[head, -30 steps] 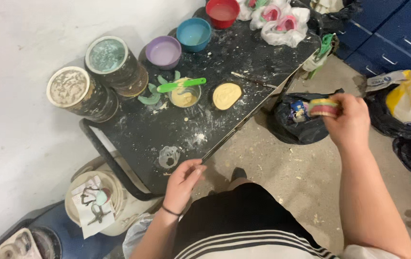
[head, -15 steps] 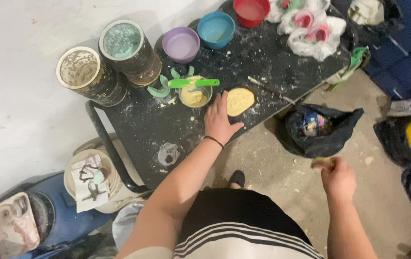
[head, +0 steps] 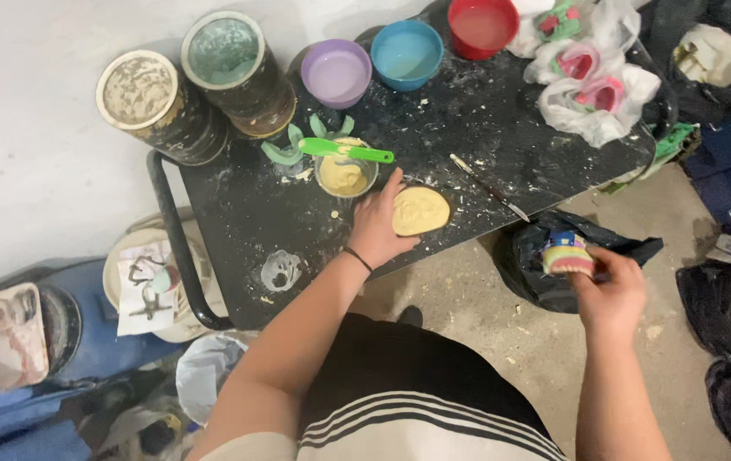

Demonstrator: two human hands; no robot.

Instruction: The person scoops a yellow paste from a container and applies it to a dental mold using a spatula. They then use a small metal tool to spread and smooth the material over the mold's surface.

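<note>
1. Yellow paste fills the small cup (head: 345, 176) at frame centre-left on the black spattered table (head: 502, 128); a green spatula (head: 346, 150) lies across its rim.
2. Left hand (head: 376, 226), fingers spread, rests on the table, touching the yellow oval slab (head: 421, 210) just right of the cup.
3. Right hand (head: 608, 290), lower right, fingers closed round a striped pink-green mould (head: 567, 253) above a black bag (head: 544, 265).
4. Top edge: purple bowl (head: 336, 72), blue bowl (head: 406, 53), red bowl (head: 482, 26), contents pale.
5. Upper left: two crusted tins (head: 195, 85), lids on.
</note>
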